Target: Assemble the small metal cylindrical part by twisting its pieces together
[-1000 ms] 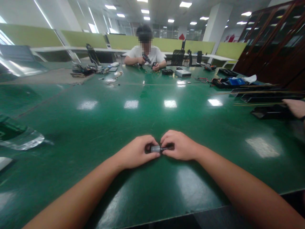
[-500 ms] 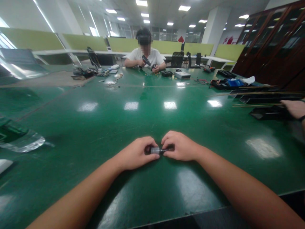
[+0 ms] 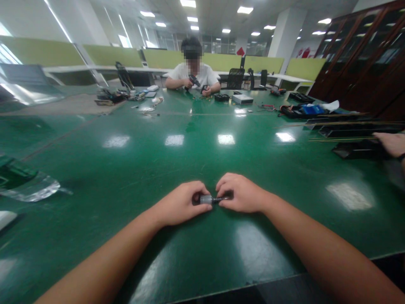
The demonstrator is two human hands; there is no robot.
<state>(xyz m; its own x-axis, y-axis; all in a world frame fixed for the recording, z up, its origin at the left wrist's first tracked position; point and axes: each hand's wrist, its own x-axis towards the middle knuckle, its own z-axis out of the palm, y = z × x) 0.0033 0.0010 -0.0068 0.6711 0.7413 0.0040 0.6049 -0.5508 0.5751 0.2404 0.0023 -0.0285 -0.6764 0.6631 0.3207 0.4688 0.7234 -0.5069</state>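
- The tool (image 3: 206, 199), grey with dark ends, lies level between both hands, low over or on the worktop (image 3: 196, 156); contact is hard to tell.
- Left hand (image 3: 179, 204): grip closed round the grey body, fingers on the far side, thumb on the near side; much as half a second ago.
- Right hand (image 3: 243, 194): grip pinching the thin dark shaft, now slightly farther right, with a little more shaft showing.
- Far left of the tool: a clear bottle (image 3: 23, 181), unmoved.
- Beyond the tool: a seated person (image 3: 207, 74) holding a drill (image 3: 193, 80).
- Far right of the tool: another person's hand (image 3: 392, 143) at a black part (image 3: 356, 150).
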